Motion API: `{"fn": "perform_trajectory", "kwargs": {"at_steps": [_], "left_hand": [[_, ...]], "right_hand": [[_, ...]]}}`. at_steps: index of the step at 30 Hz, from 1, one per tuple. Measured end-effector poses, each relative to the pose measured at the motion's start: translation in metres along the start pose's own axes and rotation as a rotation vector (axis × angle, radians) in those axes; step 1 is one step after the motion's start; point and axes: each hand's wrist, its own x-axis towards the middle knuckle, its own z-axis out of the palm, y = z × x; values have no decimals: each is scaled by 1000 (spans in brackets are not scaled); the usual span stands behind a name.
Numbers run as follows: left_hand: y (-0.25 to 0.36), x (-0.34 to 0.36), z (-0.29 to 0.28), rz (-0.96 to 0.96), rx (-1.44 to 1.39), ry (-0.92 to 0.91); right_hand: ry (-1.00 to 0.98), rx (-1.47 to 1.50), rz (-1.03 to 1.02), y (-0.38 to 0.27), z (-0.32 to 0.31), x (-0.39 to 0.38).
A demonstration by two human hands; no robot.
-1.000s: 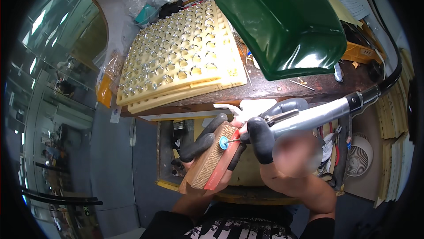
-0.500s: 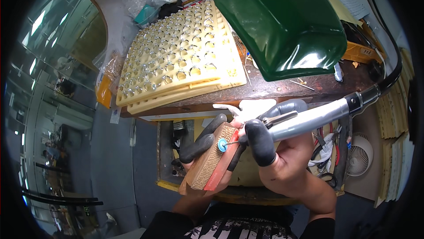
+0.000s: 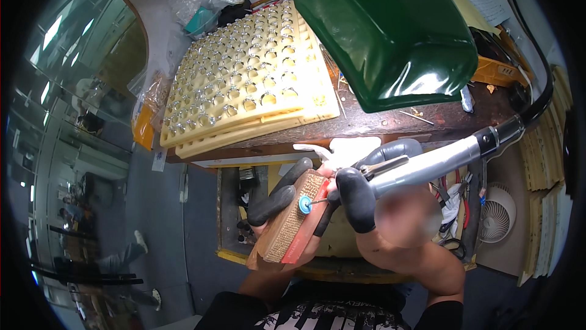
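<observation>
My left hand (image 3: 271, 208), in black finger cots, grips a long wooden block (image 3: 287, 226) with a strip of short brass-coloured bristles and a red side, tilted toward me. My right hand (image 3: 360, 199), also in black finger cots, is closed on a silver rotary handpiece (image 3: 427, 168) with a dark cable. The handpiece's thin shank carries a small blue disc (image 3: 305, 204), which rests on the bristles near the block's upper end. A white piece (image 3: 351, 147) lies behind my fingers; its shape is partly hidden.
The bench holds stacked cream trays (image 3: 238, 86) of rings, a large green plastic cover (image 3: 384, 31), loose rods and bags. Below are a drawer (image 3: 227, 232) of tools and a white fan (image 3: 495, 214) at right. At left, behind glass, are a person's legs (image 3: 122, 260).
The blue disc and my right hand have shifted slightly down along the bristles. At the left, a walking person's legs have come into view behind the glass.
</observation>
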Motion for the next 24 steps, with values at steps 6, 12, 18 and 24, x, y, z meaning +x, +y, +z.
{"fn": "perform_trajectory", "kwargs": {"at_steps": [6, 12, 18, 24], "left_hand": [[-2, -1, 0, 4, 96, 46], [2, -1, -5, -71, 206, 27], [-3, -1, 0, -17, 45, 56], [0, 3, 0, 16, 147, 27]], "right_hand": [[33, 56, -4, 5, 4, 1], [-10, -5, -56, 1, 0, 1], [7, 1, -56, 2, 1, 3], [-16, -3, -49, 1, 1, 3]]}}
